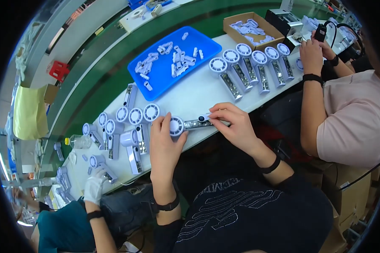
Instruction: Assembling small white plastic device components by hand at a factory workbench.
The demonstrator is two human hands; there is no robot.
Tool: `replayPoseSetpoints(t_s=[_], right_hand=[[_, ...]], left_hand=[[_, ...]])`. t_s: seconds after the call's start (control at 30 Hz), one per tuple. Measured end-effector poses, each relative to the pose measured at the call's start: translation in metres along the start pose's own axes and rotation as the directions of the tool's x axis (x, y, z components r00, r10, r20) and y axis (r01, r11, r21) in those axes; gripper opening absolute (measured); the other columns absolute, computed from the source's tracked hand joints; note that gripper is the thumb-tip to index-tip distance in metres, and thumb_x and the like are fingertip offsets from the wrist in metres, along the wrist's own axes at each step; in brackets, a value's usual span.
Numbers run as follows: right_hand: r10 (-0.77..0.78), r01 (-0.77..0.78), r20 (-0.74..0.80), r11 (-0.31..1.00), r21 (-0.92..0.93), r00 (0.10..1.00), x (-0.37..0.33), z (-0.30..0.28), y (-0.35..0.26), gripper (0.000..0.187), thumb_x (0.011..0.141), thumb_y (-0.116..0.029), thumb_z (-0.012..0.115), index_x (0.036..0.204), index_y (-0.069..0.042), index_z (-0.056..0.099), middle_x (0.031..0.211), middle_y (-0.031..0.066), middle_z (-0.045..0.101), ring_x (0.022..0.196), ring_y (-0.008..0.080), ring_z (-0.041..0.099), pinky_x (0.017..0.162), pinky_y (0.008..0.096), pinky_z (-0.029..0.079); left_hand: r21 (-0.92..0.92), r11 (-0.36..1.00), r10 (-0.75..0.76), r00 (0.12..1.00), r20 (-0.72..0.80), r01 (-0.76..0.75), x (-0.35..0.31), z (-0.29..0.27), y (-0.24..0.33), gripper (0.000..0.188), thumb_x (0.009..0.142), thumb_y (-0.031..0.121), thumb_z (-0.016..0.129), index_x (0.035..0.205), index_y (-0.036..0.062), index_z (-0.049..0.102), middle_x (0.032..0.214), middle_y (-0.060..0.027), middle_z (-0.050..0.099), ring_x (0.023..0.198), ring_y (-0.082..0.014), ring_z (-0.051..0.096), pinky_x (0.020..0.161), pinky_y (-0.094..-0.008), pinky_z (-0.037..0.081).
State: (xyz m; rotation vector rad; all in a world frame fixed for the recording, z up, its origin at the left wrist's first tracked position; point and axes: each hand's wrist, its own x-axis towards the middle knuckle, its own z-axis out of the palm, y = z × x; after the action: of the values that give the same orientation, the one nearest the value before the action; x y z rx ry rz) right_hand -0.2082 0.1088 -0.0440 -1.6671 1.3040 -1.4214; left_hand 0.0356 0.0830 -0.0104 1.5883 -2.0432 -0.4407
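White worktable [194, 99] was pretty packed, with a blue tray [207, 45] of small pale pieces near the middle, and a cardboard box [229, 26] of more parts beyond it. Finished-or-not I couldn't say, but one row of fans [259, 57] sat off to the right and another cluster [135, 116] to the left, probably split up so the middle edge stayed free for working. Left hand [166, 141] had its fingers and thumb curled around the round head of a handheld fan [191, 125], I'd guess to keep it from rolling or sliding. Right hand [232, 124] was closed in a fingertip pinch on a small pale piece with a black spot [204, 117], a light grip that looked chosen for fine placement. So the fan lay between both hands, head at the left, handle pointing right, circuitry showing, with that little piece right over the handle.
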Motion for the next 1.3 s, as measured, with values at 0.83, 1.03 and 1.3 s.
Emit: replayPoseSetpoints(t_s=[0.83,1.03,1.3], right_hand=[[-0.151,0.150,0.001,0.979,-0.137,0.989,0.003,0.040,0.015,0.021,0.089,0.001,0.085,0.111,0.000,0.085,0.110,0.0136,0.083,0.104,0.0274,0.080,0.090,0.0361,0.064],[-0.150,0.148,-0.001,0.979,-0.137,0.989,0.003,0.038,0.018,0.018,0.089,-0.001,0.085,0.107,0.000,0.085,0.107,0.0122,0.082,0.103,0.0272,0.079,0.089,0.0365,0.064],[-0.207,0.231,0.141,0.955,-0.187,0.968,0.005,0.028,0.014,0.018,0.091,-0.001,0.084,0.108,0.001,0.083,0.112,0.0116,0.081,0.104,0.0275,0.079,0.090,0.0366,0.064]], left_hand=[[-0.308,0.839,0.487,0.871,0.059,-0.448,0.041,0.011,-0.036,0.025,0.086,0.009,0.088,0.110,0.0030,0.083,0.113,-0.0113,0.082,0.119,-0.0333,0.074,0.105,-0.0435,0.058],[-0.361,0.876,0.376,0.922,0.096,-0.320,0.041,0.013,-0.034,0.026,0.084,0.006,0.090,0.108,0.0004,0.084,0.112,-0.0112,0.083,0.118,-0.0326,0.076,0.102,-0.0414,0.060],[-0.245,0.830,0.537,0.837,0.108,-0.501,0.044,0.005,-0.033,0.025,0.084,0.004,0.089,0.108,0.0004,0.084,0.112,-0.0104,0.083,0.117,-0.0320,0.076,0.101,-0.0407,0.060]])
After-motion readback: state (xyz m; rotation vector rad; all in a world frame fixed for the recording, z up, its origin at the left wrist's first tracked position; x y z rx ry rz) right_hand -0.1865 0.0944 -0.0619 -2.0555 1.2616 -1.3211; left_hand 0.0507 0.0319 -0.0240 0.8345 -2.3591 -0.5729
